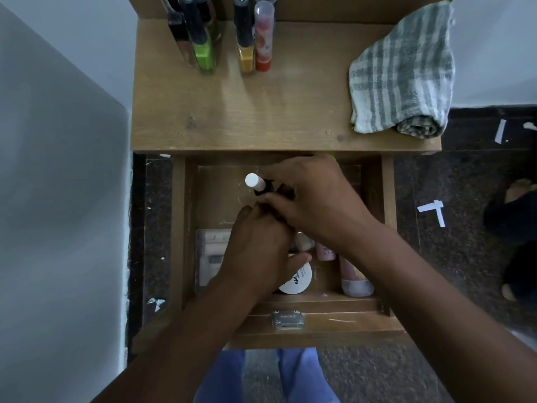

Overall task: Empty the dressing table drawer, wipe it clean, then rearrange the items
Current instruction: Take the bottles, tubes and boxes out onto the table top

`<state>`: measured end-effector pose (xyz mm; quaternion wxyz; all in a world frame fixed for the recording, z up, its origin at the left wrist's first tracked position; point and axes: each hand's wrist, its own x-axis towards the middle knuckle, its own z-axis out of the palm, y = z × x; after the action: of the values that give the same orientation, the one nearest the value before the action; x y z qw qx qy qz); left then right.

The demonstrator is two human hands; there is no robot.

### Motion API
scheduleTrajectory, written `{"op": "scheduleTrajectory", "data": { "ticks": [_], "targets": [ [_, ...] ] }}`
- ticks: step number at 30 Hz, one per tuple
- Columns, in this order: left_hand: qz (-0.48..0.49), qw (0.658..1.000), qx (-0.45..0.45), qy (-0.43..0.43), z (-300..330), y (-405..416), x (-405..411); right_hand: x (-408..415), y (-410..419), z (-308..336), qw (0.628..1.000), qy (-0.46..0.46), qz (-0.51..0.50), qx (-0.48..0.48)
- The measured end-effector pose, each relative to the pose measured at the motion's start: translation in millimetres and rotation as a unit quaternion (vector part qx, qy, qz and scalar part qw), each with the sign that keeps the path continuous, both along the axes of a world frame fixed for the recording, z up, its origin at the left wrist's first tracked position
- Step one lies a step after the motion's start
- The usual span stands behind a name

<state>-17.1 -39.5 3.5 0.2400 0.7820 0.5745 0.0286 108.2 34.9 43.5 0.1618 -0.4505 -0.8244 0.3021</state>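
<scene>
The wooden drawer (pixel 177 228) is pulled out under the dressing table top (pixel 261 112). My right hand (pixel 313 196) grips a small dark bottle with a white cap (pixel 255 182) above the drawer's back half. My left hand (pixel 255 248) sits just below it, fingertips touching the bottle's base; what it holds is hidden. Inside the drawer lie a white round jar (pixel 299 282), a pink tube (pixel 353 277), a smaller pink bottle (pixel 325 253) and a pale boxed set (pixel 210 254) at the left.
Several tall bottles stand at the back of the table top, among them a green one (pixel 205 58), a yellow one (pixel 246 58) and a red one (pixel 263 48). A striped grey cloth (pixel 404 77) lies at the right. Dark speckled floor with paper scraps surrounds the table.
</scene>
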Motion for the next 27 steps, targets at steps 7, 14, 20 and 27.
{"op": "scheduleTrajectory", "data": {
  "ticks": [7, 14, 20, 27],
  "targets": [
    [0.019, 0.998, 0.054, -0.005, -3, -1, 7, 4, -4, 10, 0.998, 0.042, -0.038, 0.021],
    [0.115, 0.972, 0.0, -0.204, 29, -7, -27, 5, 3, 30, 0.99, 0.111, -0.085, 0.036],
    [0.277, 0.907, 0.032, -0.316, 65, 1, -66, -5, 14, 41, 0.977, 0.149, -0.14, 0.06],
    [0.346, 0.872, 0.123, -0.325, 89, 49, -100, -42, 20, 37, 0.952, 0.194, -0.225, 0.067]
  ]
}}
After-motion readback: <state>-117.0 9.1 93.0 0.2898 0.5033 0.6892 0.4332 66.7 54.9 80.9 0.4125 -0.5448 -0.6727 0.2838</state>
